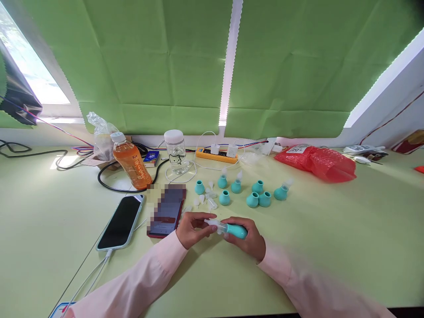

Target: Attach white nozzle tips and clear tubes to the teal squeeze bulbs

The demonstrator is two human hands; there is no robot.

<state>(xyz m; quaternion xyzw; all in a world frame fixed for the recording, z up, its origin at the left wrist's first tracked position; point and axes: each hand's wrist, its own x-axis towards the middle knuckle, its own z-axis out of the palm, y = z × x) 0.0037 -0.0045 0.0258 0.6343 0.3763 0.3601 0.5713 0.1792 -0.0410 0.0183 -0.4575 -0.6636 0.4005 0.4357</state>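
My right hand [247, 238] is wrapped round the teal bulb of a bulb nasal aspirator [236, 230], held sideways just above the table. Its clear nozzle points left, where my left hand [194, 230] pinches the whitish tip between thumb and fingers. Beyond my hands stand several teal rubber bulbs with open necks, among them one bulb [224, 198] nearest my left hand. A few others carry clear tips, such as the bulb at the right [281, 192]. Loose clear and white nozzle parts [211, 202] lie scattered just past my left hand.
A phone with a red case [167, 210] and a charging phone [121, 223] lie left. Behind them stand a tea bottle [132, 163] and a clear jar [176, 154]. A power strip [215, 154] and red bubble bag [316, 163] lie at the back, below green curtains [149, 66].
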